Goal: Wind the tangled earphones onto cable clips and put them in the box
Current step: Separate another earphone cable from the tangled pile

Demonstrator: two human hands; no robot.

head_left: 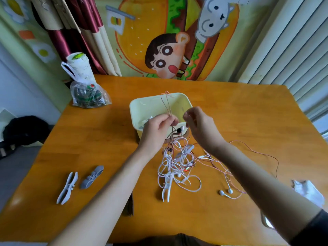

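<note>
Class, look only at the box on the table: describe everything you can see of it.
The box is pale yellow, plastic-looking, with rounded corners and an open top. It stands upright on the table, beyond the tangled earphones. The left hand and right hand hide part of its near wall. Pale items lie inside, too hidden to identify.

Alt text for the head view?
A person's left hand and right hand pinch a reddish earphone cable over a pale yellow box, above a tangle of white and red earphones on an orange table. Two grey cable clips lie at the left, white earbuds at the right.
</note>
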